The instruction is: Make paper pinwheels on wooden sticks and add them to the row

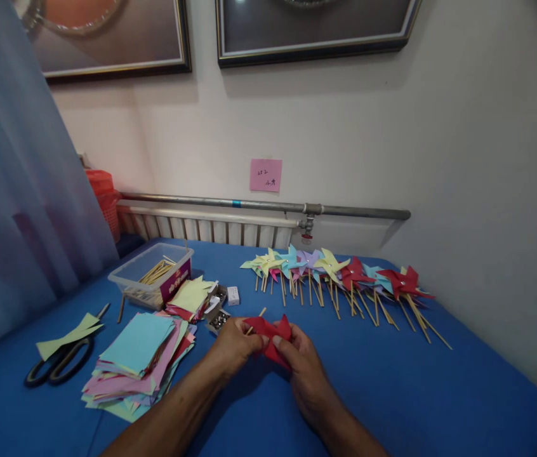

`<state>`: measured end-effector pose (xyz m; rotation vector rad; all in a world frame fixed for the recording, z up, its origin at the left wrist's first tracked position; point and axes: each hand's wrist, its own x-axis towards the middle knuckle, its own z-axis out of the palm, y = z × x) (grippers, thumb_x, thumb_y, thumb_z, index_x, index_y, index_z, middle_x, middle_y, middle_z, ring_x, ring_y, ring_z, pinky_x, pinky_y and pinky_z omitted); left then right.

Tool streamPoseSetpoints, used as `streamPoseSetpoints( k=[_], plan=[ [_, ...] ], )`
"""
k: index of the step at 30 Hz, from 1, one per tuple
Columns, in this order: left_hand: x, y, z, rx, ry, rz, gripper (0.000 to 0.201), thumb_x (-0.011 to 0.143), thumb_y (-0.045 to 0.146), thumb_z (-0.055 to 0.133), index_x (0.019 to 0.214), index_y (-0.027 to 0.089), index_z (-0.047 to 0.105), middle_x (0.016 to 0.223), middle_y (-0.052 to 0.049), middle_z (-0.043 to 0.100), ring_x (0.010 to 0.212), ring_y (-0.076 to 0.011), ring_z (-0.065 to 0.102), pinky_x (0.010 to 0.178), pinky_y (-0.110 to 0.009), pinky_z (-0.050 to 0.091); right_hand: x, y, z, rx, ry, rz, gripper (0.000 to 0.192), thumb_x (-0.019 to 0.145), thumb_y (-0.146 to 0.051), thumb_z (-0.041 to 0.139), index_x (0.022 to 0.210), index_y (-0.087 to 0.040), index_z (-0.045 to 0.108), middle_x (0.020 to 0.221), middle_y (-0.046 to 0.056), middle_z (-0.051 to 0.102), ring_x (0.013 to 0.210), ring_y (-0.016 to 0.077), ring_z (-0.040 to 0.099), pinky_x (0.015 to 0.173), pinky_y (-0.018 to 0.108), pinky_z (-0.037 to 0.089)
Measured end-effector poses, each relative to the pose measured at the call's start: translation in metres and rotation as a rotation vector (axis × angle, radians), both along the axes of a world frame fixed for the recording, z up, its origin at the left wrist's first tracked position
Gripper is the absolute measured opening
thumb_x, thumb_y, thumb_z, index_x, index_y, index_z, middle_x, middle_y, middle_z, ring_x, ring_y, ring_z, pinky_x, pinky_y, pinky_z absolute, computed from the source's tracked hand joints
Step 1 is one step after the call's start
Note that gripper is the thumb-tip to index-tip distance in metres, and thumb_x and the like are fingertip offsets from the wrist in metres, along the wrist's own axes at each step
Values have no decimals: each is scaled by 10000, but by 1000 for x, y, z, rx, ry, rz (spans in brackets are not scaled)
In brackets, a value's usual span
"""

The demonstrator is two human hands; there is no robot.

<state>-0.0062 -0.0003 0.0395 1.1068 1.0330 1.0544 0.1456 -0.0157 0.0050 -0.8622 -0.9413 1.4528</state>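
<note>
A red paper pinwheel [275, 327] is held between my two hands above the blue table, its blades partly hidden by my fingers. My left hand [236, 346] pinches its left side, and a thin wooden stick [262, 312] pokes out above that hand. On the right side, my right hand [304, 362] grips the folded paper with the thumb pressed on its front. Just beyond my left hand lie small open boxes of metal pushpins [219, 319]. Whether a pin sits in the red paper, I cannot see.
Finished pinwheels [328, 263] lie in a row at the back right. Stacked coloured paper [138, 343], black-handled scissors [61, 362] under pale green paper, and a clear plastic box [130, 270] of wooden sticks are on the left. A pipe [268, 206] runs along the wall.
</note>
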Motion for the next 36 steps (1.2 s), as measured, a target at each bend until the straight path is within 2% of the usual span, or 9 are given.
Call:
streamPoseSetpoints(
  k=[3, 7, 12, 22, 28, 32, 36],
  plan=[
    [-1, 1, -1, 2, 2, 0, 205, 538, 282, 817, 625, 129, 712, 534, 9, 606, 489, -84, 425, 513, -222, 303, -1, -1, 1, 8, -13, 40, 372, 770, -393, 839, 1065, -190, 737, 1002, 75, 809, 968, 269, 736, 912, 384, 546],
    [-1, 2, -3, 19, -12, -16, 220, 539, 298, 826, 619, 124, 717, 561, -6, 631, 509, -89, 446, 529, -223, 313, -2, -1, 1, 1, -50, 58, 369, 760, -392, 831, 1061, -188, 765, 993, 75, 815, 898, 248, 720, 815, 341, 543],
    [1, 1, -3, 18, -34, -23, 205, 530, 269, 820, 623, 117, 719, 583, -9, 635, 534, -89, 469, 547, -219, 342, -2, -1, 0, -8, -76, 44, 385, 740, -383, 843, 1067, -188, 786, 988, 70, 819, 861, 243, 718, 814, 350, 548],
    [3, -1, 1, 20, 3, -9, 147, 543, 265, 774, 584, 138, 711, 514, 9, 579, 478, -80, 394, 484, -218, 273, 0, 11, -12, 4, -141, -14, 336, 677, -406, 871, 922, -189, 795, 851, 52, 805, 781, 249, 702, 747, 347, 539],
    [3, -2, 3, 25, 1, -19, 175, 550, 284, 794, 575, 142, 695, 496, 17, 556, 457, -75, 379, 474, -227, 264, 2, 10, -12, 26, -172, -24, 316, 697, -410, 867, 904, -185, 790, 816, 38, 791, 756, 233, 683, 725, 330, 524],
    [3, -2, 3, 18, 2, -29, 232, 556, 330, 809, 566, 156, 655, 446, 44, 486, 425, -74, 355, 452, -238, 260, 3, 10, -10, 29, -180, -38, 276, 697, -372, 854, 888, -182, 798, 807, 34, 795, 739, 221, 670, 711, 314, 514],
    [1, -3, -1, 23, 70, -36, 333, 623, 463, 794, 677, 158, 671, 485, 42, 501, 419, -81, 338, 428, -247, 259, 4, 12, -13, 18, -174, -37, 239, 707, -370, 849, 851, -188, 791, 772, 20, 779, 726, 213, 665, 713, 309, 505]
  ],
)
